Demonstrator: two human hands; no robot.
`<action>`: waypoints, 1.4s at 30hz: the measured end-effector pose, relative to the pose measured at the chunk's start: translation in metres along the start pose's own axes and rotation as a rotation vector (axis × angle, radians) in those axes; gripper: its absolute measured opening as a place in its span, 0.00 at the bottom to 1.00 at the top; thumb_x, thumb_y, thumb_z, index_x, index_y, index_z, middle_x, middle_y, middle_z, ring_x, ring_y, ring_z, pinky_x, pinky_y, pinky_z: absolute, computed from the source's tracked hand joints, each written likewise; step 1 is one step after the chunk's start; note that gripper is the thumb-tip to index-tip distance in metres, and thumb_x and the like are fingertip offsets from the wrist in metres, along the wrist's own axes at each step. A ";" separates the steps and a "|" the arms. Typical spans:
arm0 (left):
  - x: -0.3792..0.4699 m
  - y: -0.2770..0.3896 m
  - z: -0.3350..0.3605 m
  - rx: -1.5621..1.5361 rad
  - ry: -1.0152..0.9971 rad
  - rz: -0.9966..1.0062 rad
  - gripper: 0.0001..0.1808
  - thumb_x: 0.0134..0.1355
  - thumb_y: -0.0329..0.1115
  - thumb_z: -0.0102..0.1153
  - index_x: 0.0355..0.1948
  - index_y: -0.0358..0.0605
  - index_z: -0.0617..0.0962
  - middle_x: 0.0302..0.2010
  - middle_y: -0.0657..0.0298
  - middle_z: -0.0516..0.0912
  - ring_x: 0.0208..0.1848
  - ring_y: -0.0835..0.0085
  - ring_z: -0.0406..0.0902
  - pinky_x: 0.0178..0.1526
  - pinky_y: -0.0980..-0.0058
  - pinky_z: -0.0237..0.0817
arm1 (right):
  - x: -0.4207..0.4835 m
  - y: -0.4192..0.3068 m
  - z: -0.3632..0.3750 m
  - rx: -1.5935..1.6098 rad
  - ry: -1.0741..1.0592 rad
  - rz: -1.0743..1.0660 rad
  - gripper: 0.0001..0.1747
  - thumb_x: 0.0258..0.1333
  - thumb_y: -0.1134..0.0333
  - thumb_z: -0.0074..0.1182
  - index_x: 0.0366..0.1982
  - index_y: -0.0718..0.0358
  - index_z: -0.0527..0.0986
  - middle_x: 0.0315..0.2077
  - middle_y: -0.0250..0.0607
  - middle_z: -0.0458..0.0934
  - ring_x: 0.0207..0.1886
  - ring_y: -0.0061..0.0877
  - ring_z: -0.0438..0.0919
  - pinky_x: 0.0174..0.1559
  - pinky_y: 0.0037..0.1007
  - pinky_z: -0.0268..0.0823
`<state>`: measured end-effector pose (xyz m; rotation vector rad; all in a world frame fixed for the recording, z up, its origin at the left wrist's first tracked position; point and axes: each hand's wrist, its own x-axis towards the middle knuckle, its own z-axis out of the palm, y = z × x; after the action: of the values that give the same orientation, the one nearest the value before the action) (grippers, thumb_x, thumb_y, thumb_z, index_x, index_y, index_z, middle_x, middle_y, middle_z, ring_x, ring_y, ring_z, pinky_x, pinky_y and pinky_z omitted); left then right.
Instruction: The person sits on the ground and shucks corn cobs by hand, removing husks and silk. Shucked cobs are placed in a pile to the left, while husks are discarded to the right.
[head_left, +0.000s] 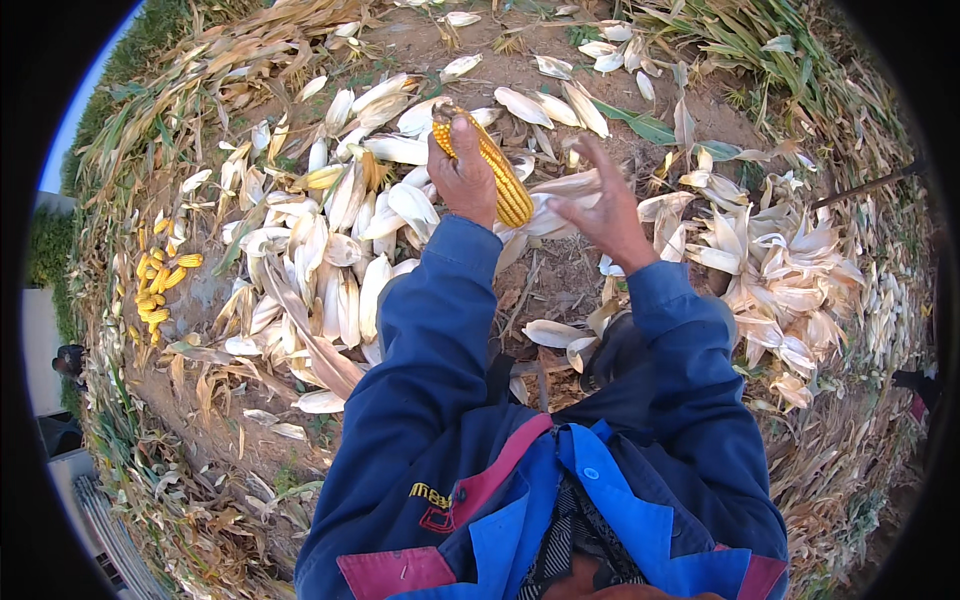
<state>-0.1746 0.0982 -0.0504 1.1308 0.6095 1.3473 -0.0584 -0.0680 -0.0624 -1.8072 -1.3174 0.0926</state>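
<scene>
My left hand (466, 174) grips a bare yellow corn cob (504, 178), its thumb lying across the kernels near the darker end. The cob slants down to the right, and no husk shows on its visible side. To the right of it, my right hand (606, 202) is held with fingers spread and nothing in its grasp. Behind and below that hand lie pale dry husks (559, 206); whether the fingertips touch them I cannot tell. Left of my left arm spreads a heap of ears in whitish husks (330, 262).
A pile of husked yellow cobs (159, 281) lies far left on the soil. Stripped husks (787, 277) are heaped at right. Dry corn stalks (795, 67) border the ground. A thin dark stick (862, 186) juts in from the right. My shoe (604, 360) rests below my right forearm.
</scene>
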 end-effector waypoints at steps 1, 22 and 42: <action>-0.004 -0.001 0.003 -0.085 -0.001 -0.067 0.29 0.68 0.61 0.54 0.43 0.39 0.75 0.34 0.64 0.77 0.33 0.75 0.75 0.37 0.73 0.69 | -0.001 -0.008 0.013 0.005 -0.124 -0.025 0.60 0.42 0.47 0.74 0.71 0.63 0.56 0.61 0.53 0.72 0.64 0.46 0.70 0.66 0.45 0.62; -0.033 0.021 0.020 0.002 -0.392 0.027 0.24 0.66 0.55 0.58 0.38 0.41 0.76 0.27 0.65 0.78 0.28 0.79 0.74 0.29 0.77 0.68 | -0.028 0.012 0.068 -0.095 -0.472 0.449 0.24 0.41 0.47 0.66 0.33 0.60 0.83 0.30 0.51 0.84 0.36 0.48 0.83 0.40 0.45 0.75; 0.064 0.012 -0.059 -0.591 0.257 -0.559 0.36 0.68 0.71 0.33 0.47 0.47 0.73 0.37 0.56 0.79 0.35 0.56 0.78 0.39 0.51 0.74 | -0.021 -0.013 -0.012 -0.232 -0.366 -0.197 0.12 0.40 0.63 0.65 0.30 0.59 0.80 0.32 0.42 0.79 0.36 0.42 0.80 0.37 0.39 0.72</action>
<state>-0.2194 0.1730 -0.0465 0.2756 0.5978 1.0747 -0.0711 -0.0914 -0.0548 -1.9011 -1.8234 0.1752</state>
